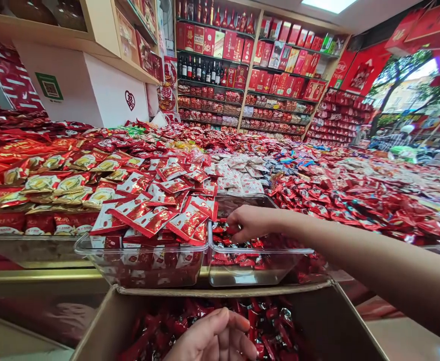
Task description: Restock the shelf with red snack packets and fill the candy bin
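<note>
My right hand (248, 223) reaches into a clear plastic bin (259, 277) that holds small red and black wrapped candies (238, 258); its fingers curl down among them, and what they hold, if anything, is hidden. Below, my left hand (216, 337) is palm up with curved fingers over an open cardboard box (223, 291). Similar red wrapped candies (270, 326) lie in that box. No item shows in my left palm, and its lower part is cut off by the frame edge.
Left of the bin, another clear bin (148, 268) is heaped with red and white packets (148, 210). Gold and red packets (65, 183) are piled farther left. Many red packets (317, 195) spread to the right. Shelves (257, 50) with bottles and boxes stand behind.
</note>
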The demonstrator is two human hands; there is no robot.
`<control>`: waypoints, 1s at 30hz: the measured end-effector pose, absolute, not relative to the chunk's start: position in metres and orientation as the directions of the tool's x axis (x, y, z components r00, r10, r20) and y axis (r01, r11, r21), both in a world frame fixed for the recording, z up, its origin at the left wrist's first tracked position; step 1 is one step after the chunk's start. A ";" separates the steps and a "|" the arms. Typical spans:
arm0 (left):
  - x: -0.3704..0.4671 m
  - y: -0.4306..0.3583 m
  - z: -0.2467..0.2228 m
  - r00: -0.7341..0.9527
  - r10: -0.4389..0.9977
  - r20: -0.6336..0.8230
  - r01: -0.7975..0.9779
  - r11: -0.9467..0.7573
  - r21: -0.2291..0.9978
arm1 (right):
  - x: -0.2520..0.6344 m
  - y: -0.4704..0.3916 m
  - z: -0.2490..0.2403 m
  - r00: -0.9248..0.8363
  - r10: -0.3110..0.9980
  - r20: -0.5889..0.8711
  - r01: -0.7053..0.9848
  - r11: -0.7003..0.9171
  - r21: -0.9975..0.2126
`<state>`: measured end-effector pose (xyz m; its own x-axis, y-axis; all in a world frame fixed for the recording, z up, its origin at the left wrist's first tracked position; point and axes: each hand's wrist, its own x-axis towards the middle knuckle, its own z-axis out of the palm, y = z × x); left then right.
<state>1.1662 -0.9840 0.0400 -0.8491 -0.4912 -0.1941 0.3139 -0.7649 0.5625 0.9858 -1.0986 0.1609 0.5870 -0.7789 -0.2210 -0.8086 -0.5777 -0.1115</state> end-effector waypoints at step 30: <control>1.167 -0.977 0.050 -0.800 -0.524 -0.293 0.170 -0.665 0.727 | 1.006 -1.121 0.123 0.515 -0.817 -0.261 -0.854 -0.461 -0.243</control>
<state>1.1674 -0.9773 0.0499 -0.7996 -0.5243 -0.2928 0.1701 -0.6654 0.7269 1.0059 -1.1215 0.1230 0.5148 -0.8167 -0.2607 -0.8537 -0.4608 -0.2426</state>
